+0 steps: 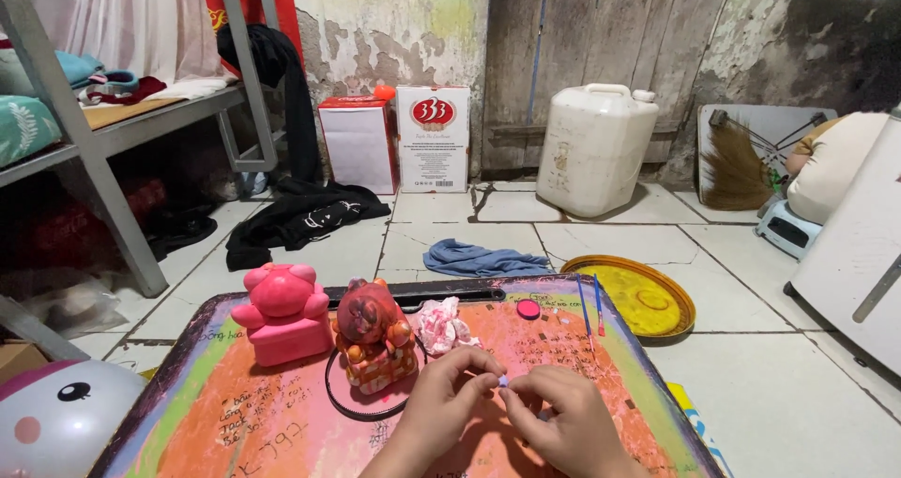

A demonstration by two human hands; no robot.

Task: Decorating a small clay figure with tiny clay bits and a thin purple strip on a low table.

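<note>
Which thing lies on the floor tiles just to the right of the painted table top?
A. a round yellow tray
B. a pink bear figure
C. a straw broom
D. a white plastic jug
A: the round yellow tray lies flat on the tiles beside the right edge of the table top, while the white jug and the broom are far back by the wall.

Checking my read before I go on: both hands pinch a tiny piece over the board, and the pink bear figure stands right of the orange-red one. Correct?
Not quite. In the head view the pink bear figure stands left of the orange-red figure. The left hand and right hand do pinch a tiny piece over the board.
</note>
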